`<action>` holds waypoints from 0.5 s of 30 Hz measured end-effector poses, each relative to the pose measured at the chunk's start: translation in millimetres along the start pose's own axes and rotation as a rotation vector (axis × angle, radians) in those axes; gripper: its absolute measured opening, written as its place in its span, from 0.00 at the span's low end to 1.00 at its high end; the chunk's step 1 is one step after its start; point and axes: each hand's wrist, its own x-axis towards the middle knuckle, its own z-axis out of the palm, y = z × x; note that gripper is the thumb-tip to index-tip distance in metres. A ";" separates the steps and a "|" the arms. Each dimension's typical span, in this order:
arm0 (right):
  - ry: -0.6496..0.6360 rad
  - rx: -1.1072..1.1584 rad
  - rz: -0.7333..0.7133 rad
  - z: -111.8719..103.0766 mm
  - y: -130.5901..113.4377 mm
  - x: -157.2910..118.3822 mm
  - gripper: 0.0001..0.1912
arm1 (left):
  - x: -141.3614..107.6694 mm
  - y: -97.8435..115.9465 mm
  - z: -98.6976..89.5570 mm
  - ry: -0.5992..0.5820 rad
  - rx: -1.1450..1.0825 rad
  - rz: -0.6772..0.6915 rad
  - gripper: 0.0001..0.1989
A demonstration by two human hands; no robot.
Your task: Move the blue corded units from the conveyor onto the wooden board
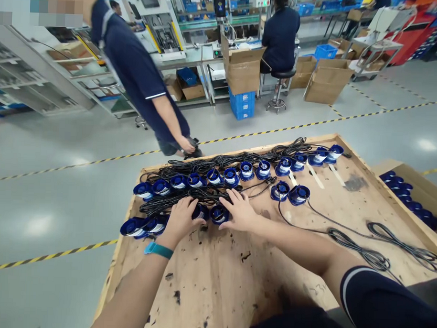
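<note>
Both of my hands rest over the front row of blue round parts on a wooden tray-like table (207, 278). My left hand (182, 218), with a teal band at the wrist, has its fingers spread against a blue part (201, 212). Beside it, my right hand (240, 211) touches another blue part (219, 214), fingers apart. Black cables (206, 197) lie bundled just beyond my fingertips. Two blue parts (133, 226) stand left of my left hand. Behind the cables runs a longer row of blue parts (195, 180).
Two blue parts (299, 194) with coiled cables (362, 250) lie at right. A carton (393, 170) of blue parts stands beyond the right edge. A person (136, 60) stands past the far edge; another person (280, 37) sits on a stool.
</note>
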 end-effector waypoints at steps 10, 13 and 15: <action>0.017 -0.062 -0.092 11.2 18.4 19.8 0.38 | -25.8 16.6 9.1 0.125 -0.053 0.094 0.18; -0.005 -0.080 -0.103 8.2 18.9 18.6 0.38 | -22.1 12.1 1.5 0.182 -0.013 -0.001 0.22; -0.029 -0.089 -0.097 5.6 16.9 18.3 0.38 | -13.7 -2.2 -4.1 0.203 0.095 -0.163 0.23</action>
